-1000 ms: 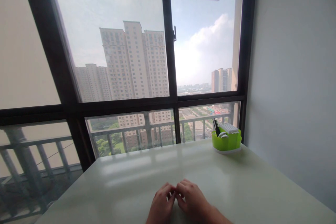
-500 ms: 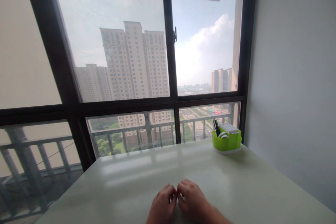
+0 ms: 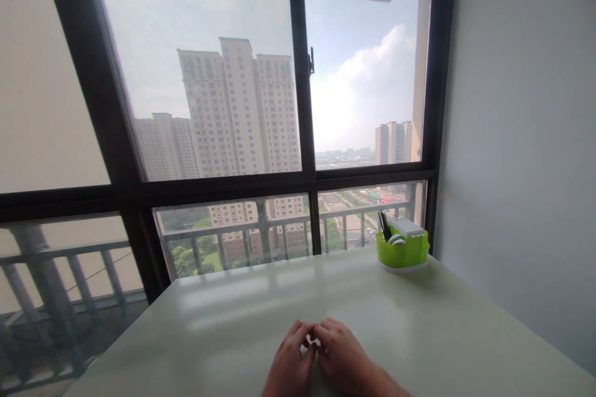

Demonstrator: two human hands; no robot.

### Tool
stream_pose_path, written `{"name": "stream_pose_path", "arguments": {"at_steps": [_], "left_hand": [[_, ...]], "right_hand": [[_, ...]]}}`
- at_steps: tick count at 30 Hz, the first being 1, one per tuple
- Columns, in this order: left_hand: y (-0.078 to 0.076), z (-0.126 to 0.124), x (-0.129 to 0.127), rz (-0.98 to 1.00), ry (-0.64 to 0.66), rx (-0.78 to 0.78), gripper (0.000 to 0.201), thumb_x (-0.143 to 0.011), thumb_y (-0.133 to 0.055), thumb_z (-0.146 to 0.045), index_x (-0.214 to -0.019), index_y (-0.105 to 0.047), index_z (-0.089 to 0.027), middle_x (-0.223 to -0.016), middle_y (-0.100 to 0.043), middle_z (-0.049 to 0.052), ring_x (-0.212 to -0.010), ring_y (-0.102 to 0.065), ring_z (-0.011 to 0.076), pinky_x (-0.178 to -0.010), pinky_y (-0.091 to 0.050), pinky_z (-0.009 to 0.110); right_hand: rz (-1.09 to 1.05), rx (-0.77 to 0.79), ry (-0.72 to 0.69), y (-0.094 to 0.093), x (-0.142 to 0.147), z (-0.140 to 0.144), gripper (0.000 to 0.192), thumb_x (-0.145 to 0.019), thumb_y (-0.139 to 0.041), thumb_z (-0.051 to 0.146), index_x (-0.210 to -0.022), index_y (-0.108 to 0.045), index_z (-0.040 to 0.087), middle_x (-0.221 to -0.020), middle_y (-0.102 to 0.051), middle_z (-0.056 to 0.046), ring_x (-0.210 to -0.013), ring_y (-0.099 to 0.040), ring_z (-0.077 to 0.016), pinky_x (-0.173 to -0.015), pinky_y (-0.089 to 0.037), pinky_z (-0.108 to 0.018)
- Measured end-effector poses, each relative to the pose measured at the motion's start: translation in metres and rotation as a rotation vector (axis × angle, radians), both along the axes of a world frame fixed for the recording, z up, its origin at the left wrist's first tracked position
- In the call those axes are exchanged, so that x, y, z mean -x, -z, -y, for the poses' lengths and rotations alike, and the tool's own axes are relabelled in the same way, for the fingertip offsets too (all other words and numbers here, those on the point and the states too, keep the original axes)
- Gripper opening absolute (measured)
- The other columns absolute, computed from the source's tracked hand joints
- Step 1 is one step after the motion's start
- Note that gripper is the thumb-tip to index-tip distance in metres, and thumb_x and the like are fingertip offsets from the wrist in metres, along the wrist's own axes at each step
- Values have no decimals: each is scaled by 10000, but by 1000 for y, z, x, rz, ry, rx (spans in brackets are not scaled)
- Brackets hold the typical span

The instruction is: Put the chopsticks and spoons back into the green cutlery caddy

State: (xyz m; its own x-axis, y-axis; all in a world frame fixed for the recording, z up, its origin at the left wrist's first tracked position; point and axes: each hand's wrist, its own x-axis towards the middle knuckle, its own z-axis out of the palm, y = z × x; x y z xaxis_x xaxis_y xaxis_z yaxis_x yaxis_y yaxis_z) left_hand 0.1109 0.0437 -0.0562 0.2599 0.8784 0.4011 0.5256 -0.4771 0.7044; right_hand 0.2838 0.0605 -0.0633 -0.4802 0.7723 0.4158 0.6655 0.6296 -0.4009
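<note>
My left hand [image 3: 289,365] and my right hand [image 3: 342,356] rest side by side on the pale green table [image 3: 223,335] near its front edge. Both lie palm down with the fingers curled in, and their fingertips meet in the middle. I see no object in either hand. Only a small pale gap shows between the fingertips. Nothing else lies close to the hands.
A lime green desk organiser [image 3: 403,249] with black pens and white items stands at the table's far right corner, by the grey wall [image 3: 521,136]. A large dark-framed window [image 3: 298,74] with a balcony railing behind it runs along the table's far edge.
The fingertips of both hands have shifted slightly against each other. The hands stay in the same place on the table.
</note>
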Motion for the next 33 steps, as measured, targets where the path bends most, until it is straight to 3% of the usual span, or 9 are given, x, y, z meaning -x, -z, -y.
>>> {"name": "stream_pose_path", "arguments": {"at_steps": [33], "left_hand": [[-5, 3, -2, 20, -19, -16, 249, -932, -534, -203, -1090, -722, -247, -1001, -685, 56, -886, -667, 203, -841, -537, 304]], "right_hand": [[13, 14, -8, 2, 0, -1, 434, -787, -502, 83, -1167, -642, 242, -1044, -710, -33, -993, -600, -208, -926, -419, -289]]}}
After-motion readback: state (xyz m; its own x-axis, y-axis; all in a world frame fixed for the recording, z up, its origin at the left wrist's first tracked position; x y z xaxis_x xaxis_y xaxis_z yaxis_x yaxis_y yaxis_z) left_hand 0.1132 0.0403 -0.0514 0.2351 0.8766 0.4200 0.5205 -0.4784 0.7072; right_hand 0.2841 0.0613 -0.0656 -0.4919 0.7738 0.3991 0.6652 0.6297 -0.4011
